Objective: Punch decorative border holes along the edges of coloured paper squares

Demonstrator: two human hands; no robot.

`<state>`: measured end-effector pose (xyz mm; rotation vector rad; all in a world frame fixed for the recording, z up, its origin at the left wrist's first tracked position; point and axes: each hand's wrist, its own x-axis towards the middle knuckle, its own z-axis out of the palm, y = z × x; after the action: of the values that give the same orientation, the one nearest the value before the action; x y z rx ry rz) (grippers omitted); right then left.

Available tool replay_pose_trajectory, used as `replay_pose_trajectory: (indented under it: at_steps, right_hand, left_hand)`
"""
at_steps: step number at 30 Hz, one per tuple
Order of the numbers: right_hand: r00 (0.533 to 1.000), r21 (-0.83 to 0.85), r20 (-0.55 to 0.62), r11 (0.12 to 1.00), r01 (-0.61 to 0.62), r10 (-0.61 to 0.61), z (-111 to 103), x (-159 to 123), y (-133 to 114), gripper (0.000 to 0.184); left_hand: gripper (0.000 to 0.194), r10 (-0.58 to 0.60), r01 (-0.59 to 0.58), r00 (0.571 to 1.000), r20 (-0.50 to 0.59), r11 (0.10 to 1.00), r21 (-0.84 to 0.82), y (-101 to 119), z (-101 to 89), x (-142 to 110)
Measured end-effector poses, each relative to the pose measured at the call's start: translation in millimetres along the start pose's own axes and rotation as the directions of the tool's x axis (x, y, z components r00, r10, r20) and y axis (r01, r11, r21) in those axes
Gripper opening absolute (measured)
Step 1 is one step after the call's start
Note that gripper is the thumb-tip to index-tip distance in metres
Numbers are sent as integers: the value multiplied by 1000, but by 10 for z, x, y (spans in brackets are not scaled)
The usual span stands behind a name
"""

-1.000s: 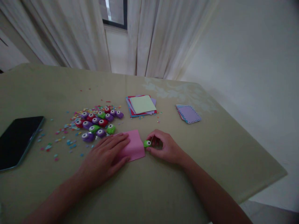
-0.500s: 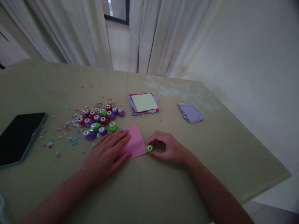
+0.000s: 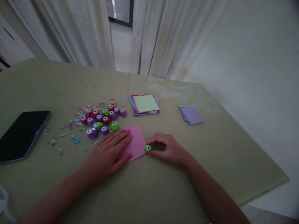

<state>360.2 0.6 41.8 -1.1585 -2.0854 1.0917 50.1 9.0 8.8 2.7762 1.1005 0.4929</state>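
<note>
My left hand (image 3: 108, 152) lies flat with fingers stretched over a pink sheet of paper (image 3: 136, 141), pressing it on the table. At the sheet's right edge, near its lower corner, sits a small green paper punch (image 3: 148, 148) with a white top and a dark star mark. My right hand (image 3: 167, 147) pinches this punch between thumb and fingertips. How far the paper reaches into the punch cannot be made out. Left of the sheet stand several more paper punches (image 3: 100, 117) in purple, red and green, the nearest green punch (image 3: 114, 126) just beyond my left fingers.
Small coloured paper bits (image 3: 74, 137) are scattered around the punches. A stack of coloured paper squares (image 3: 146, 103) lies behind the pink sheet. To the right is a small pile of purple and blue sheets with punched edges (image 3: 192, 115). A dark tablet (image 3: 22, 133) lies at far left.
The green punch has shifted along the paper's right edge toward its near corner, my right hand moving with it. My left hand stays flat on the sheet. The camera view has shifted slightly.
</note>
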Motion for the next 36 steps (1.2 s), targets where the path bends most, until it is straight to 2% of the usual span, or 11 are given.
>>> replay_pose_trajectory:
  at_steps: [5,13,20,36]
  right_hand:
    - [999,46,16,998,-40,39,-6,-15,-12,27]
    - [999,22,33,1000,-21,21,-10,-11,-53,24]
    - [999,3,34,1000,-16,16,21,-12,-108,26]
    - [998,-43,35,998,45,-44,143,-14,-116,27]
  left_hand:
    - [61,16,-15,1000,25,1000,-22,-5,-28,-7]
    - [61,17,-13,998,61,997,-71,-67,-111,-37]
    - [63,69,-63,996,54,992,-110,-69,-90,-51]
    - [70,85,-75,994,66,987,-139,-83,-146,-61]
